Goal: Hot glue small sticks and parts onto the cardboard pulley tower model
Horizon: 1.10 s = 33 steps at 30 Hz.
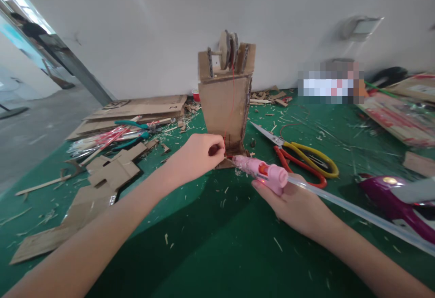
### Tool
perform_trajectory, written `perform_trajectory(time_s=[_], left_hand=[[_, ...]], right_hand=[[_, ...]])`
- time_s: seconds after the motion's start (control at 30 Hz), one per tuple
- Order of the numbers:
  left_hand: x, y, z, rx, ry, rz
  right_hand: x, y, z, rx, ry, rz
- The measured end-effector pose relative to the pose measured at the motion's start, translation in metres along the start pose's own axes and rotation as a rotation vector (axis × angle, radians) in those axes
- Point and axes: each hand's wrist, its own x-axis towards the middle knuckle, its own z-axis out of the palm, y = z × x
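A cardboard tower (224, 103) stands upright on the green table, with round cardboard discs (224, 50) on a stick axle at its top. Red thread (233, 92) hangs from the discs down the front to the fingertips of my left hand (200, 155). Those fingers are closed in a pinch by the tower's base, seemingly on the thread; the exact grip is partly hidden. My right hand (295, 203) is wrapped around a pink glue gun (261, 171), its nozzle pointing at the base beside my left fingertips. A long clear glue stick (353, 207) sticks out of its back.
Scissors (272, 137) with yellow and red handles lie right of the tower. A purple tool (390, 194) is at the right edge. Cardboard scraps (115, 171), teal-handled pliers (132, 141) and sticks lie left. Stacked cardboard (136, 108) is behind. A person (30, 28) stands far left.
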Motion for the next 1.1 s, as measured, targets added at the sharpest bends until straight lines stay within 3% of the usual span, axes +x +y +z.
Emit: perform_trajectory(time_s=[0.1,0.73,1.1], left_hand=[[0.000,0.001,-0.001,-0.001,-0.002,0.000],[0.000,0.000,0.000,0.008,0.013,0.017],[-0.001,0.003,-0.001,0.015,0.003,0.029]], right_hand=[[-0.001,0.001,0.000,0.012,-0.086,0.024],[-0.008,0.010,0.007,-0.031,0.013,-0.025],[0.003,-0.003,0.000,0.150,-0.083,-0.039]])
